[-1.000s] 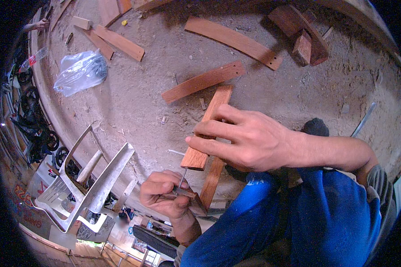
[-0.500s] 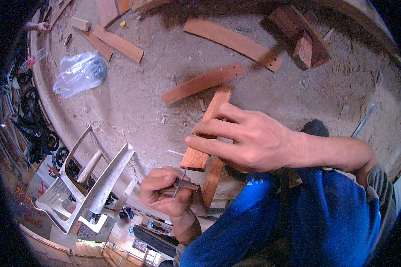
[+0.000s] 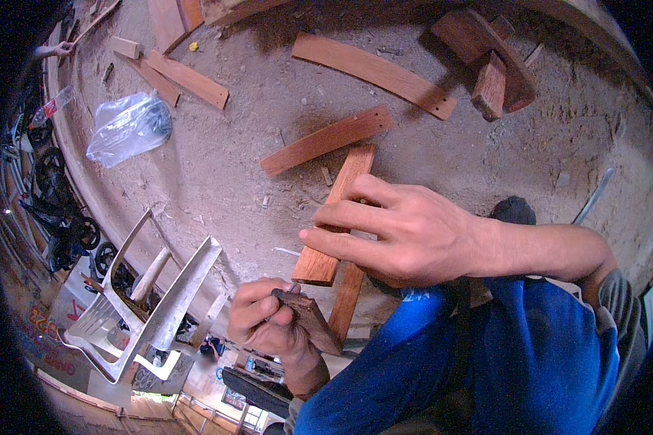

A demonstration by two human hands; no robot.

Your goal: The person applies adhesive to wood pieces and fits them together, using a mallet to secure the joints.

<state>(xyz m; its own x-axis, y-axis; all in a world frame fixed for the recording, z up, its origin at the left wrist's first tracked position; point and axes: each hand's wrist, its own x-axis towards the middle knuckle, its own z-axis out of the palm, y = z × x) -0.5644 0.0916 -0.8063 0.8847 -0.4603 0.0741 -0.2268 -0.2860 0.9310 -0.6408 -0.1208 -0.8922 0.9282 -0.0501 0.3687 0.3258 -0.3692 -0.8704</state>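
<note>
My right hand (image 3: 410, 235) is closed over a reddish-brown wooden slat (image 3: 318, 267), its fingers lying across the top face. Underneath, another wooden strip (image 3: 347, 297) runs down toward my knee. Just below the slat's near end, my left hand (image 3: 268, 315) has its fingers pinched together. A small glint of thin metal shows at those fingertips; most of it is hidden. Against the left fingers and palm lies the dark end of a short wooden piece (image 3: 310, 321). A loose slat with small holes (image 3: 326, 139) rests on the dirt beyond the hands.
Farther off lie a longer slat (image 3: 374, 72), a wooden block assembly (image 3: 490, 80) and more boards (image 3: 189, 78). A clear plastic bag (image 3: 129, 127) is on the ground at left. An upturned pale plastic chair (image 3: 174, 293) stands lower left. Another person's hand (image 3: 64, 48) shows at upper left.
My left hand has turned, and the thin metal rod that stuck out upright beneath the slat's end no longer shows there. The right hand keeps its hold on the slat, almost unmoved.
</note>
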